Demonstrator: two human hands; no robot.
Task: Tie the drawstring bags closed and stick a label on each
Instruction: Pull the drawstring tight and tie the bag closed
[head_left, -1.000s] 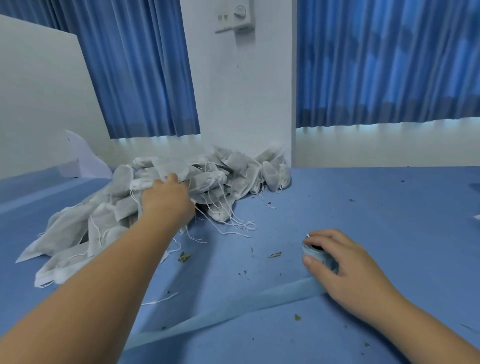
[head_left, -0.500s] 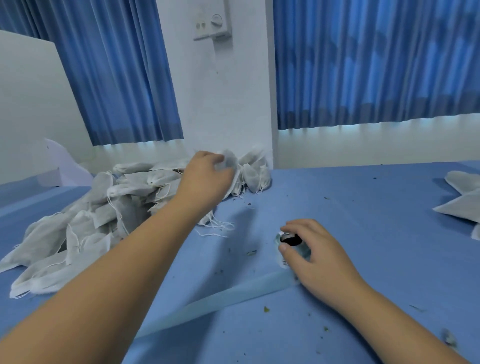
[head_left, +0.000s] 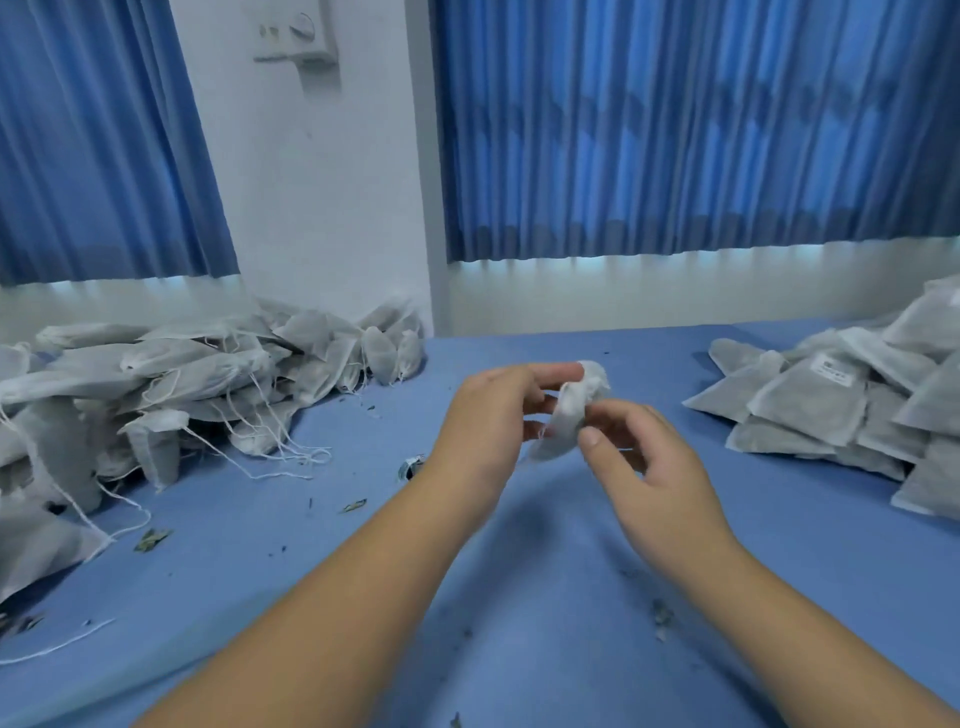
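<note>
So, half a second back the left hand (head_left: 488, 415) was digging in the far-left pile (head_left: 182, 384) and the right hand (head_left: 649, 462) sat on the label roll (head_left: 410, 469). Now both are up over the middle of the table (head_left: 260, 545), pinching one small white bag (head_left: 571, 410) between them, left fingers at its far end, right thumb and forefinger on its near side. Roll's lying alone just left of the left wrist, and the view has swung right, so the labelled pile (head_left: 841, 410) shows way more.
</note>
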